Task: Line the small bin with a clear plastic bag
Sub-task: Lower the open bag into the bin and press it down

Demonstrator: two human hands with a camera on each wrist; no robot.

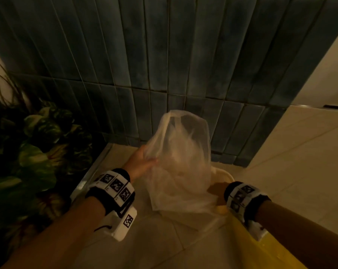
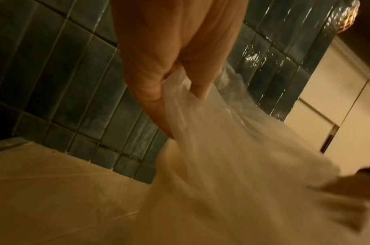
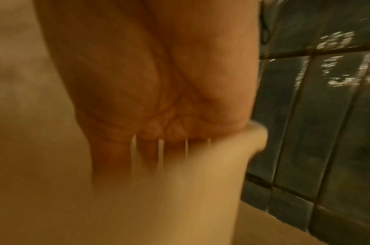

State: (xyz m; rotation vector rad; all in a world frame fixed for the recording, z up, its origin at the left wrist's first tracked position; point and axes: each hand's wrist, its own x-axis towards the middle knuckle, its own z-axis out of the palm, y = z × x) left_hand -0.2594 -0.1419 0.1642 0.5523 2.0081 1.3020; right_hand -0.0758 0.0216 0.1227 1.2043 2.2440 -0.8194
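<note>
We have the clear plastic bag (image 1: 180, 162) up in the air, ballooned and crumpled, hanging over the small bin (image 1: 225, 174), whose pale rim shows just behind and to the right of it. The bag's lower folds drape down toward the bin's mouth; whether any of it is already inside we cannot tell, so we judge the lining as only begun.

Our left hand (image 1: 142, 163) has its grip clenched on the film, a bunch of it pinched between thumb and fingers (image 2: 198, 89) at the bag's left side. Our right hand (image 3: 158, 82) is hidden behind the bag in the head view; the blurred wrist view shows its fingers curled over the bin's rim (image 3: 232, 137), so we read that grip as holding the bin steady.

The bag looks nearly weightless, limp and slippery, likely to cling to itself and to tear if yanked. We would take it by the open edge, spread the mouth wide, and fold that edge over the rim.

The bin stands on a pale tiled floor (image 1: 280, 152) against a wall of dark blue-green tiles (image 1: 125, 55). A leafy plant (image 1: 32, 144) sits to the left, and something yellow (image 1: 247, 241) lies under our right forearm. The light is dim and warm.
</note>
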